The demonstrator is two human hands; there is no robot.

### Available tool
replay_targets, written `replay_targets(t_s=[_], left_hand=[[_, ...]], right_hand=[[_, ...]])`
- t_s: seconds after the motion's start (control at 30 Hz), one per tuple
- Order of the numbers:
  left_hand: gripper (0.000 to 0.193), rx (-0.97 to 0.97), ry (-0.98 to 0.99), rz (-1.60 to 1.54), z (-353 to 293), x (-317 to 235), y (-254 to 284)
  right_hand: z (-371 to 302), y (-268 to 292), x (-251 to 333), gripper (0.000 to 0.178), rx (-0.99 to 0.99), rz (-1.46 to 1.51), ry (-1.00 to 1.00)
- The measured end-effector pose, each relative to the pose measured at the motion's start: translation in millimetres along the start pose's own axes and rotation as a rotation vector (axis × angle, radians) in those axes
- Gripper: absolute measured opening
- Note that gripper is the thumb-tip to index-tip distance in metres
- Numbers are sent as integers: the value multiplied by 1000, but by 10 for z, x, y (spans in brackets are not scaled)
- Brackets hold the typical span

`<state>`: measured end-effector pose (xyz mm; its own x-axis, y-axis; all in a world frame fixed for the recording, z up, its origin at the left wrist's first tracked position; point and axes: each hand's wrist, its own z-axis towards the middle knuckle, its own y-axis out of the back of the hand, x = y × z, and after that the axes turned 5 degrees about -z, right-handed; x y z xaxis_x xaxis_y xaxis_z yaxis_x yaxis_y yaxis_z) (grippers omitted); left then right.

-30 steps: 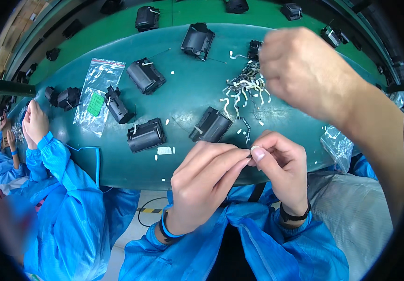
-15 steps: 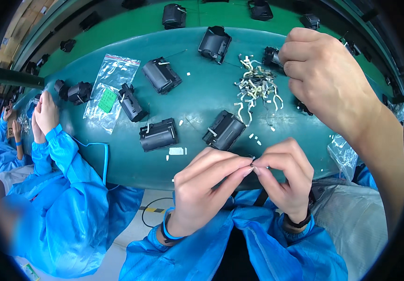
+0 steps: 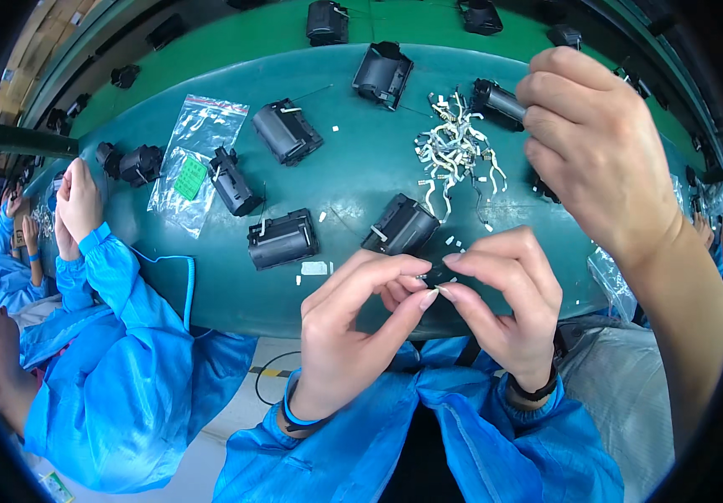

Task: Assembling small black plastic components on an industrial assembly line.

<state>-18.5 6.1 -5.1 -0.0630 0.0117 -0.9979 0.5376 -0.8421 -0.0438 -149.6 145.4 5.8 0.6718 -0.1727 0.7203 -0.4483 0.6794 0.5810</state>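
Note:
My left hand (image 3: 353,331) and my right hand (image 3: 506,312) meet above the table's near edge, thumb tips almost touching. Both are curled in a loose pinch, with the index fingers lifted off the thumbs. Something tiny, part dark and part pale, sits at the fingertips; its kind cannot be made out. Just beyond my left fingers lies a black plastic housing (image 3: 403,225) with a white cable end at its side. Behind it is a tangled pile of short white cables with small connectors (image 3: 454,147). Small white pieces (image 3: 454,241) lie near my right fingertips.
More black housings (image 3: 284,240) stand around the green table (image 3: 236,289), beside a clear zip bag with a green card (image 3: 190,178). A co-worker's bare forearm and closed hand (image 3: 600,151) reach in from the right. Another person in blue (image 3: 118,335) works at the left.
My fingertips have moved from pressed together to slightly apart, the index fingers lifting from the thumbs. The co-worker's hand on the right has shifted a little rightward, uncovering more of a black housing.

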Motion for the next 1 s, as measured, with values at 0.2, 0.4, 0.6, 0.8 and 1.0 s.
replay_targets(t_s=[0.2,0.4,0.6,0.8,1.0], left_hand=[[33,55,-31,47,47,-15,51],[70,-78,-44,408,20,-52,42],[71,27,-130,961,256,186,-94],[48,-51,-161,1031,171,244,-19],[39,-105,-290,856,132,37,124]], right_hand=[[67,-21,-2,24,51,7,88],[70,-69,14,19,62,54,-53],[-64,88,-68,8,-170,-42,-312],[-25,-14,-56,7,-90,32,-315],[24,-30,1,4,-166,69,-292]])
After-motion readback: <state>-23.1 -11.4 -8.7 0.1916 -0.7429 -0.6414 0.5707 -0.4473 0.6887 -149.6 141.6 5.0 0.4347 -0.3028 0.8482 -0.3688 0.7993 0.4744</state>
